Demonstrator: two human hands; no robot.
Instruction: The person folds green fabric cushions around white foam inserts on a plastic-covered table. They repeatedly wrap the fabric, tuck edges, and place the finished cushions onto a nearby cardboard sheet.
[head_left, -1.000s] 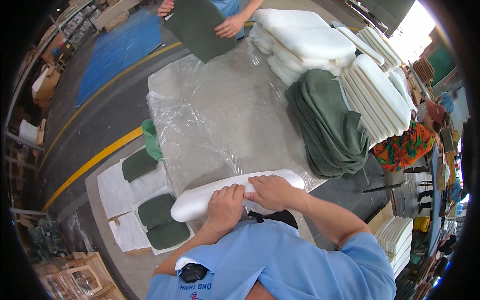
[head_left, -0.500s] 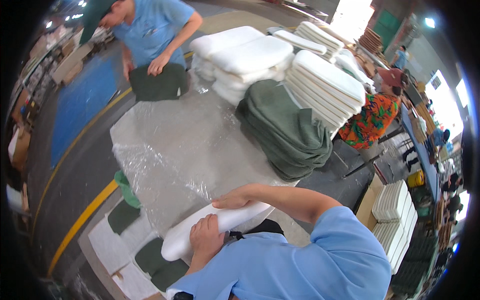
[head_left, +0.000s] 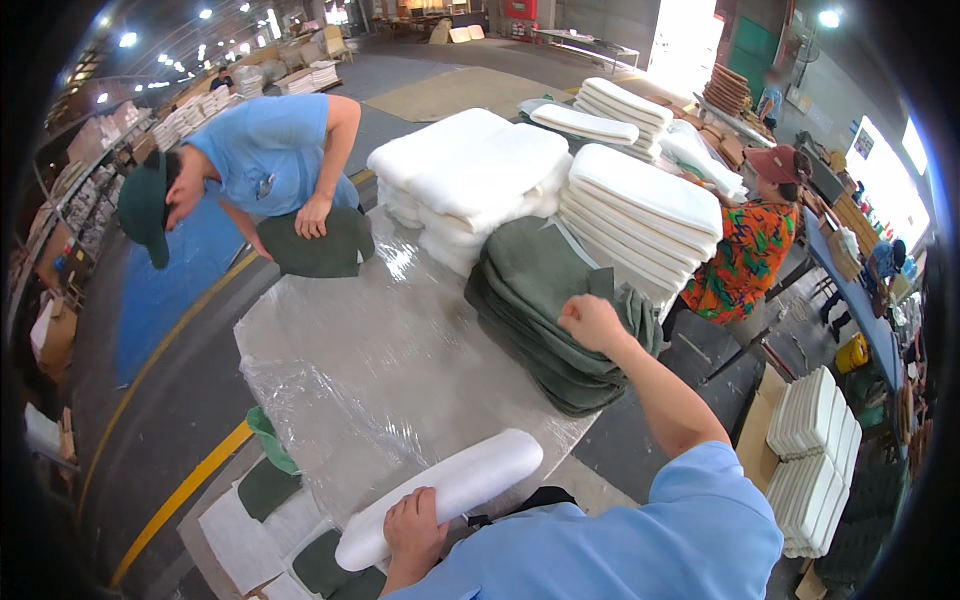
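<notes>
A thick white padded cushion (head_left: 455, 490) lies at the near edge of the table, long and rounded at both ends. My left hand (head_left: 415, 525) holds it near its left end, fingers bent over the top. Farther right, my right hand (head_left: 592, 322) is at the top of a stack of dark green fabric covers (head_left: 530, 270), its fingers curled inward. Whether cloth is pinched in them is hidden. A loose flap of green cloth stands up just beyond that hand.
Clear plastic film covers the grey tabletop (head_left: 350, 340). White pads (head_left: 470, 160) and another white stack (head_left: 640, 210) stand behind the covers. Across the table, a person in blue (head_left: 270, 160) handles a green cover (head_left: 315, 243). Another person (head_left: 745, 240) is at the right.
My right hand has left the white cushion and reached out to the green stack. My left hand stays on the cushion. The view has tilted up.
</notes>
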